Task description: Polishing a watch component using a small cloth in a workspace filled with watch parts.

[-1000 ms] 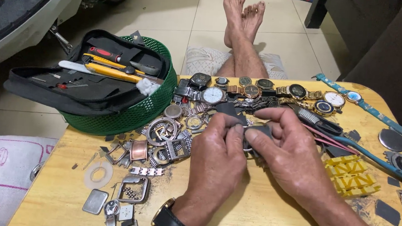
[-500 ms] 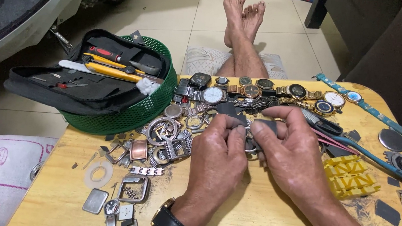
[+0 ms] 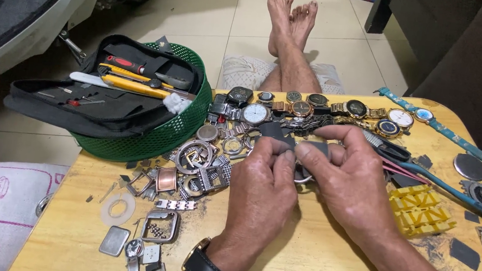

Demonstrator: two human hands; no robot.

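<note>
- My left hand (image 3: pixel 264 181) and right hand (image 3: pixel 349 177) meet over the middle of the table, fingers pinched together on a small dark strap piece (image 3: pixel 279 134) with a metal ring just below it.
- The wooden table (image 3: pixel 311 258) is scuffed and dusty, strewn with watch cases (image 3: pixel 192 157), a row of watches (image 3: pixel 313 108) along the far edge and a yellow holder block (image 3: pixel 420 209) at my right.
- Beyond it lies a pale tiled floor (image 3: pixel 205 10), where my bare feet (image 3: pixel 291 15) stretch out.
- A green mesh basket (image 3: pixel 160 134) at the table's left corner holds an open black tool case (image 3: pixel 98 105) with a yellow cutter (image 3: pixel 126 85) lying across it.
</note>
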